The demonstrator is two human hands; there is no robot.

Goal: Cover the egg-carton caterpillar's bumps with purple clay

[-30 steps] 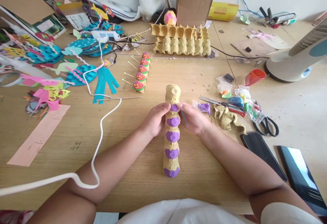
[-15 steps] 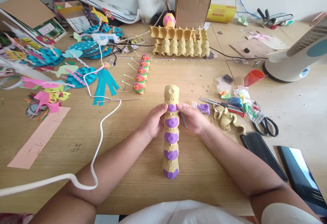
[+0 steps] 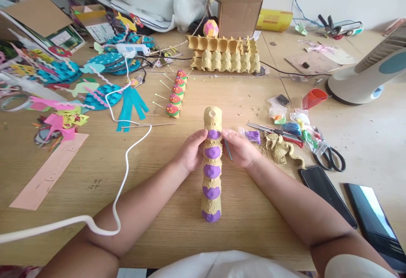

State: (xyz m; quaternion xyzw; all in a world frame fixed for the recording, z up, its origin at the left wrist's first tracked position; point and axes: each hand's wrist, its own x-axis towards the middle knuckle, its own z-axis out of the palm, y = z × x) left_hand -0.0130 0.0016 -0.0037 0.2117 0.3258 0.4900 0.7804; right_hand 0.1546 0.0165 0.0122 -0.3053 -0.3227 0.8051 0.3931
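An egg-carton strip [image 3: 212, 163] dotted with purple clay lies lengthwise on the bench [image 3: 165, 159], pinched near its far end by the left hand [image 3: 192, 150] and right hand [image 3: 240, 147]. The right hand also grasps a thin teal stick [image 3: 228, 149]. Hard pressing may squash the soft clay caps or crumple the carton, and the stick could slip or gouge.

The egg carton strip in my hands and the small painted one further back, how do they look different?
The held strip is bare cardboard with purple patches; the small strip is coloured red, orange and green. The held one looks longer and lies between both hands; the small one lies untouched, with thin sticks poking out. Both are bumpy carton rows.
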